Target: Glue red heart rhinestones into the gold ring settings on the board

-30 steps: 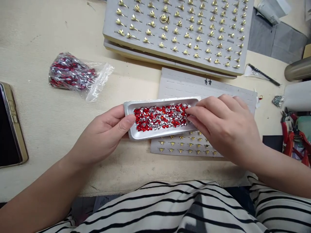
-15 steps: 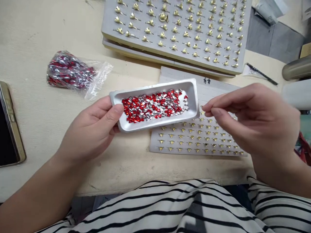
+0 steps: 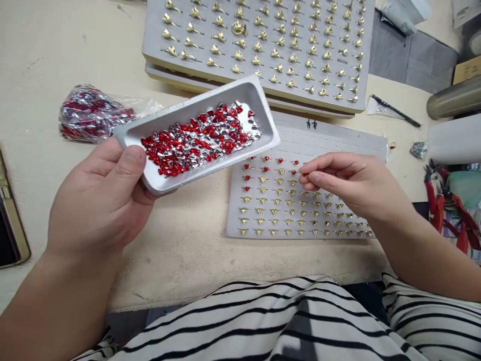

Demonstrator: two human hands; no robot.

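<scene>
My left hand (image 3: 101, 195) grips the left end of a white tray (image 3: 158, 186), thumb over its rim. Loose red heart-shaped rhinestones (image 3: 195, 143) with silvery backs lie in the tray, which tilts up to the right. My right hand (image 3: 349, 185) is pinched at the fingertips over a grey foam ring board (image 3: 240, 200). Something red shows at those fingertips, but whether it is held or sits on a ring I cannot tell. Gold-coloured rings (image 3: 278, 201) stand in rows on this board. Several in the upper rows and left column carry red stones.
Behind lies a thicker stack of ring boards (image 3: 225, 72) full of gold-coloured rings. A plastic bag of red stones (image 3: 93, 113) and a phone (image 3: 11, 215) are on the left. At right are a black pen (image 3: 394, 110) and red-handled pliers (image 3: 436, 205).
My left hand has drawn the tray left and tilted its right end upward, uncovering red-stoned rings. My right hand has come left and lower over the board, still pinched.
</scene>
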